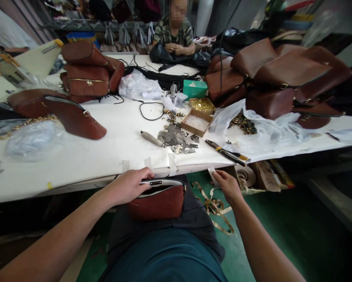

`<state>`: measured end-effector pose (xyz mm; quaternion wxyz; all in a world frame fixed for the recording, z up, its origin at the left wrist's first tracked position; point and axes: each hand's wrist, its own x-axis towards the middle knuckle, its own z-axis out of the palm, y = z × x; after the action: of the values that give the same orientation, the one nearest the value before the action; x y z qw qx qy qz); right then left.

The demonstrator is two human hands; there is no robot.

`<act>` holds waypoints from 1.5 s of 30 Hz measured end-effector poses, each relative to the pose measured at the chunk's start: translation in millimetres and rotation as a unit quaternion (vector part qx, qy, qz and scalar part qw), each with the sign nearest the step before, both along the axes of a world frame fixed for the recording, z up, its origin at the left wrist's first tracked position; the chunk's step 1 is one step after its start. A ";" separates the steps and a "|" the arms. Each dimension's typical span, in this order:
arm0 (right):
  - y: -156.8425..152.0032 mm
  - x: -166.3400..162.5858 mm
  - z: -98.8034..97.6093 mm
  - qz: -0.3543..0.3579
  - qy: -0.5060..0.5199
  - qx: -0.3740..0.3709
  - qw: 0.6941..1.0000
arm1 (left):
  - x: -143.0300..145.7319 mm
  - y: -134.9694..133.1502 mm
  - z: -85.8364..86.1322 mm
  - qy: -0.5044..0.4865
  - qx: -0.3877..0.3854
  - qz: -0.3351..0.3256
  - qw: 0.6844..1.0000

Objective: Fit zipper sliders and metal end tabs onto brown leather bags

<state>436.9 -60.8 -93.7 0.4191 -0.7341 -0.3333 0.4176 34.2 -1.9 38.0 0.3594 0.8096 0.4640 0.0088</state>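
A small brown leather bag (160, 201) rests on my lap below the table's front edge. My left hand (131, 184) grips its open top edge, fingers curled over the rim. My right hand (227, 184) is to the right, at the table edge, pinching a small white strip of tape or paper (211, 173) between its fingers. Both hands are below the white table (99, 156).
On the table lie a pile of grey metal plates (176, 139), an awl-like tool (151, 138), a yellow-handled tool (227, 153), boxes of hardware (197, 123), plastic bags and stacks of brown bags (89, 70). A person sits at the far side. Paper strips litter the green floor.
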 end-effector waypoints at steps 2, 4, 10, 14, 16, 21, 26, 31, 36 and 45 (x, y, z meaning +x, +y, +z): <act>-5.0 -8.1 15.0 -0.005 -0.050 -0.008 0.999 | -1.2 1.3 -3.1 -0.015 0.004 -0.001 1.000; -11.5 -24.4 38.6 0.000 -0.136 0.000 0.991 | -3.3 3.8 -6.8 -0.032 -0.005 -0.010 0.999; -0.9 -123.2 113.4 0.249 -0.214 0.175 0.928 | -9.2 14.4 -16.1 -0.096 -0.062 -0.029 0.993; 24.7 -177.5 123.5 0.397 -0.276 0.159 0.861 | -14.4 16.7 -20.7 -0.149 -0.115 -0.054 0.981; 27.8 -190.6 120.5 0.426 -0.319 0.112 0.839 | -18.9 16.7 -22.7 -0.164 -0.134 -0.048 0.976; 16.4 -200.7 108.4 0.420 -0.370 0.081 0.824 | -27.4 17.1 -24.0 -0.167 -0.143 -0.018 0.975; 15.2 -201.6 98.8 0.382 -0.367 0.076 0.845 | -26.5 17.8 -24.8 -0.160 -0.133 -0.025 0.978; 18.2 -203.0 93.5 0.372 -0.382 0.059 0.844 | -19.8 15.0 -24.0 -0.113 -0.087 -0.004 0.990; 17.3 -201.9 93.1 0.387 -0.356 0.046 0.849 | -5.6 13.4 -14.0 0.025 0.035 -0.021 0.999; 16.1 -196.4 90.4 0.385 -0.333 0.045 0.859 | 20.9 18.2 -5.6 0.178 0.101 -0.088 0.975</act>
<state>240.4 -44.7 -3.4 0.1215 -0.6226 -0.7277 0.2608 55.1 16.3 32.5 0.1869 0.8678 0.4443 -0.1205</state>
